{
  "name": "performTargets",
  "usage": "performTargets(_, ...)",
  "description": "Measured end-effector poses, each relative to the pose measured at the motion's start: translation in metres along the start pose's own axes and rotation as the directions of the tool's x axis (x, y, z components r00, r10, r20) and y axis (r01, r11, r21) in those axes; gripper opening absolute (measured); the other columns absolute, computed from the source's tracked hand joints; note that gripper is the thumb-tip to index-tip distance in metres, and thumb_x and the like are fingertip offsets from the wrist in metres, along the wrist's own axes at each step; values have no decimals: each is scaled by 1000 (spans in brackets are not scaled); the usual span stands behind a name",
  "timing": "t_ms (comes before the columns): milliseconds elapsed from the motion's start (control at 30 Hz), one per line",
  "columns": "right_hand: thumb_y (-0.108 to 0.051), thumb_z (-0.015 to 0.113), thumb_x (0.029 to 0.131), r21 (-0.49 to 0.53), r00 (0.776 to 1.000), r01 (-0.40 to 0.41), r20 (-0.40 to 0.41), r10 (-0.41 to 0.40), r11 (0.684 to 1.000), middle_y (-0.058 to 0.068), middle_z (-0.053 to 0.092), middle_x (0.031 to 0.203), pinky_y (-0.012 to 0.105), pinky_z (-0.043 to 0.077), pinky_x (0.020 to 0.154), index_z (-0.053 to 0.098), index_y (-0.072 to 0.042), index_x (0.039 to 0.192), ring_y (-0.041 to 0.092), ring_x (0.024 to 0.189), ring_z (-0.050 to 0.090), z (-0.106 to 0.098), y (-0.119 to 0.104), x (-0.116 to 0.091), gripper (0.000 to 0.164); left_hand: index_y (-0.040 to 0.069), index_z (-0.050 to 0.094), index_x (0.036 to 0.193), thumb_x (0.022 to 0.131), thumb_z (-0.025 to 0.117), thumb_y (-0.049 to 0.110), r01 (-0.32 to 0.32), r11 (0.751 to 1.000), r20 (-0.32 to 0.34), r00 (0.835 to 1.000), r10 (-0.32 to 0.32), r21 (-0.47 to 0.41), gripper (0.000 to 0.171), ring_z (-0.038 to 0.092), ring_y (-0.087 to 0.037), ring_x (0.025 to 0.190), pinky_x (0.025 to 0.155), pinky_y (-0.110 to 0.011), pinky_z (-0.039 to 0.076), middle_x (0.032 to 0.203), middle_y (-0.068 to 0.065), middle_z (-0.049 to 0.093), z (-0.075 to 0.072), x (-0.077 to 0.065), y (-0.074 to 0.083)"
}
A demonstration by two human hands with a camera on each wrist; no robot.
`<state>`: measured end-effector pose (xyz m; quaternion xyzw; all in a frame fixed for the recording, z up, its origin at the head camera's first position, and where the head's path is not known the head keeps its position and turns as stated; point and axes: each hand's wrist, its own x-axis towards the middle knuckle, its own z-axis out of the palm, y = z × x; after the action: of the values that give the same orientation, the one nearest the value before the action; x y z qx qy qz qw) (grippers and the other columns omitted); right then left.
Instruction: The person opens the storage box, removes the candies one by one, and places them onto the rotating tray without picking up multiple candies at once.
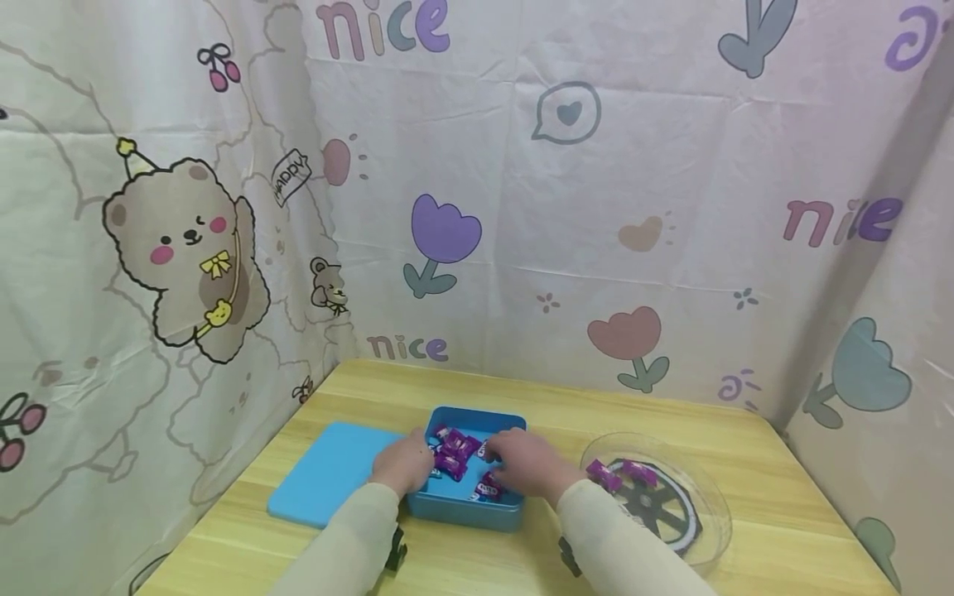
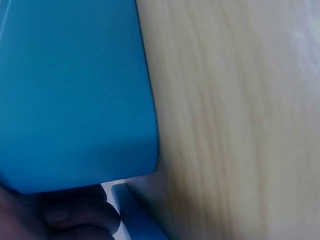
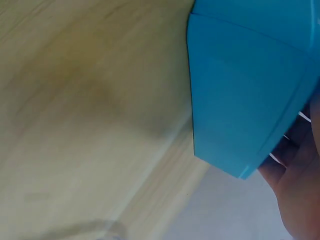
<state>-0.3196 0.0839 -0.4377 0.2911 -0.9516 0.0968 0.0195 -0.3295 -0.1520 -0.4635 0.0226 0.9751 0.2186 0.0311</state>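
Observation:
A blue rectangular box stands on the table with several purple-wrapped candies inside. My left hand grips the left wall of the box, its fingers on the outside. In the left wrist view, curled fingers show beyond the box's corner, near the blue lid. My right hand reaches over the right wall, its fingers bent inside, close by candies. I cannot tell whether they pinch one. In the right wrist view, the right fingers lie past the box's rim.
The blue lid lies flat on the wooden table left of the box. To the right sits a clear round dish with two purple candies and a dark wheel-like pattern. Printed curtains surround the table at the back and sides.

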Motion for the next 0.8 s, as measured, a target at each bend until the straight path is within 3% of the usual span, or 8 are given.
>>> performTargets(367,-28,75,90,-145,999,1,37,5,989,-13,56,74,33,50,79,67,-23,88,10,72,52,13,-4,8,10,-8,38,151,101,44,18,0,1000,-10,1000,0,5,57,55,-44,124,94,-65,47,141,-26,55,3,2,-1)
performTargets(500,-31,77,89,-178,998,-25,59,36,984,-13,54,69,37,48,85,65,-24,84,10,69,51,15,-7,9,15,-8,37,151,101,44,18,0,1000,-9,1000,0,-2,57,53,-44,127,97,-65,45,143,-26,53,3,2,-1)
performTargets(800,-28,77,90,-245,995,-49,70,68,968,-12,61,75,50,46,99,68,-24,87,14,81,64,16,-14,11,10,-8,38,151,101,45,18,16,1000,5,1000,-16,-10,56,55,-43,125,97,-65,45,142,-26,54,2,1,2)
